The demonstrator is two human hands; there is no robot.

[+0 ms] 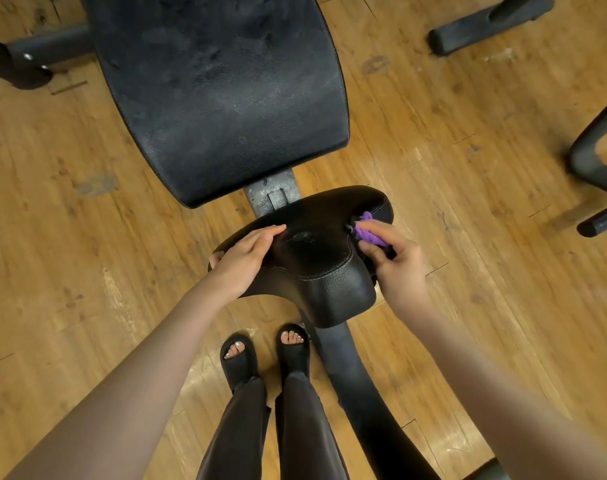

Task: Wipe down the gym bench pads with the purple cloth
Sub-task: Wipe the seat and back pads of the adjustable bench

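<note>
Head view: bunched purple cloth (370,233) against stitched seat pad (324,265)

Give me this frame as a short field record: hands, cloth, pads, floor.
left hand: flat on the seat pad, fingers straight
right hand: grips the purple cloth against the seat pad's right edge
back pad: beyond the seat pad, dull smudges, untouched
floor: wood planks, scuffed
feet: black open-toe sandals, near the seat pad
</note>
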